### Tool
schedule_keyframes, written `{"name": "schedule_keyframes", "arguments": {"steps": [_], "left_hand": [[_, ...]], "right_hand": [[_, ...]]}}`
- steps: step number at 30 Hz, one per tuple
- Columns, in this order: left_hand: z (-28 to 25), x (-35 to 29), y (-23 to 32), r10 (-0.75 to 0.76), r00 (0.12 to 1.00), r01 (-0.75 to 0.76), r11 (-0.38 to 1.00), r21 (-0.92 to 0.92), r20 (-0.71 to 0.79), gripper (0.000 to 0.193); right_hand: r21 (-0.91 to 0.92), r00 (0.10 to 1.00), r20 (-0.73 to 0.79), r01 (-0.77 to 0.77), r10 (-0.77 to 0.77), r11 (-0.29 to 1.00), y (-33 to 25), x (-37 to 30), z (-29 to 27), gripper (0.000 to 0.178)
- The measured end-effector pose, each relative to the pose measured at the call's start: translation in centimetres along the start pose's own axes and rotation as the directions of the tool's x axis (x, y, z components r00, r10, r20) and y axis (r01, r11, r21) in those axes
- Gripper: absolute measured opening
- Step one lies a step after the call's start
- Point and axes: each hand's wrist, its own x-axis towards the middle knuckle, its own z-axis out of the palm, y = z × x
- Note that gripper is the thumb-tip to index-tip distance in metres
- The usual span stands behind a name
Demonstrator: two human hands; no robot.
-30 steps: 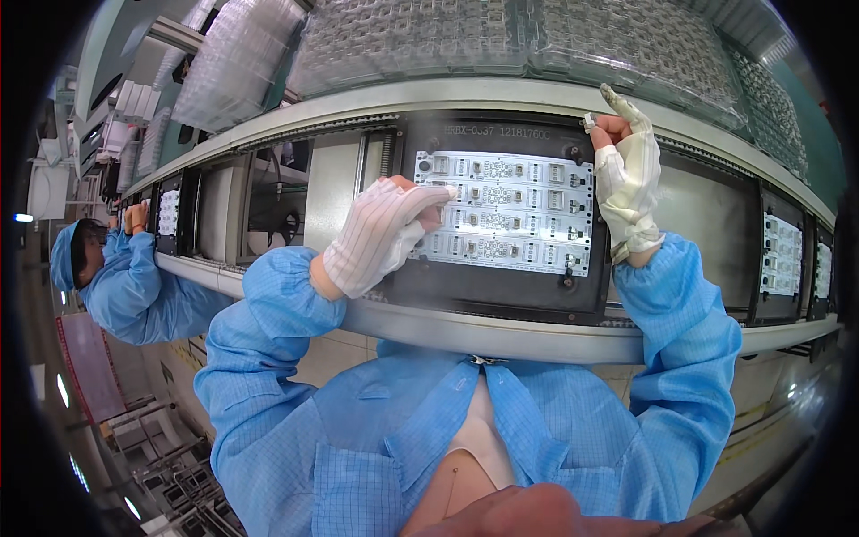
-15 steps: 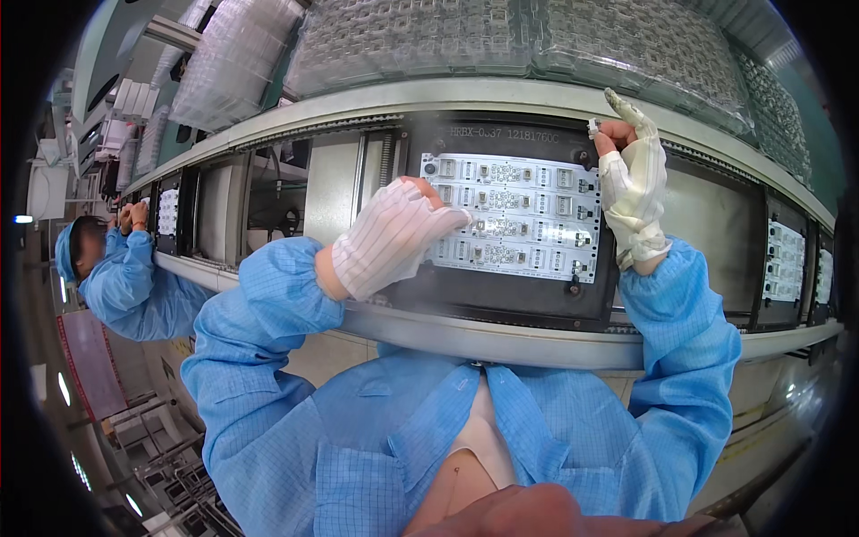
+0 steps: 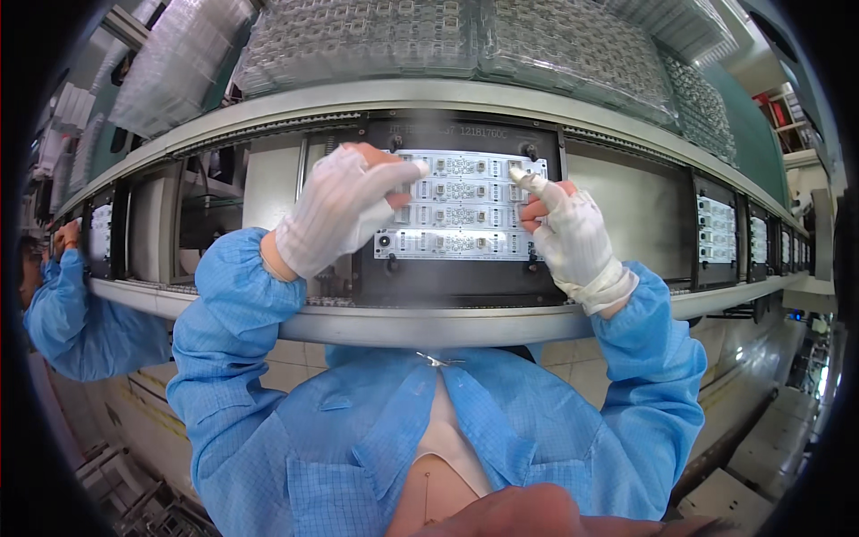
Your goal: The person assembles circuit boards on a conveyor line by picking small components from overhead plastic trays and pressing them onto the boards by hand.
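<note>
A row of long white circuit board strips (image 3: 461,216), dotted with small components, lies in a black carrier (image 3: 447,285) on the line in front of me. My left hand (image 3: 335,213), in a white fingerless-style glove, reaches over the left end of the strips. One covered fingertip rests on the top strip; the thumb stands apart below it. From the other side, my right hand (image 3: 573,228), gloved alike, sets a covered fingertip on the top strip's right end. Its other fingers are bent beside the strips, apart from that tip. Nothing held shows in either hand.
Metal rails (image 3: 429,327) border the conveyor on its near and far sides. Stacked clear plastic trays (image 3: 358,45) stand beyond it. Another carrier with white boards (image 3: 716,228) sits to the right. At far left, a co-worker in a blue sleeve (image 3: 72,300) works at the line.
My right hand has come down and inward from the carrier's upper right, where it pinched a small white piece. My left hand has shifted from the middle strips to the top strip. The view has shifted.
</note>
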Motion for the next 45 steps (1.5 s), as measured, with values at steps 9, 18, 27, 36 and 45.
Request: {"name": "schedule_keyframes", "arguments": {"steps": [9, 18, 27, 36, 45], "left_hand": [[1.1, 0.5, -0.4, -0.091, 0.993, 0.086, 0.994, -0.067, -0.078, 0.032], [1.7, 0.2, 0.2, -0.053, 0.997, 0.048, 0.995, -0.087, -0.053, 0.031], [1.2, -0.2, 0.4, -0.057, 0.998, 0.057, 0.994, -0.088, 0.008, 0.037], [2.3, 6.1, -4.9, 0.016, 0.977, 0.013, 0.991, 0.134, -0.212, 0.024], [4.7, 15.3, -16.4, -0.186, 0.983, 0.168, 0.89, 0.424, 0.001, 0.014]], "right_hand": [[-0.142, 0.983, 0.151, 0.122, -0.101, 0.982, 0.6, -0.6, -1.9, 0.061], [-0.226, 0.952, 0.302, 0.031, 0.04, 0.974, 0.0, -0.2, -3.5, 0.06], [-0.211, 0.954, 0.301, 0.062, 0.005, 0.975, 0.1, 0.1, -3.8, 0.055], [-0.369, 0.952, 0.204, 0.292, -0.23, 0.882, 2.3, -2.3, -1.5, 0.05], [-0.142, 0.986, 0.155, 0.082, -0.059, 0.986, 5.3, 5.3, -4.5, 0.041]]}}
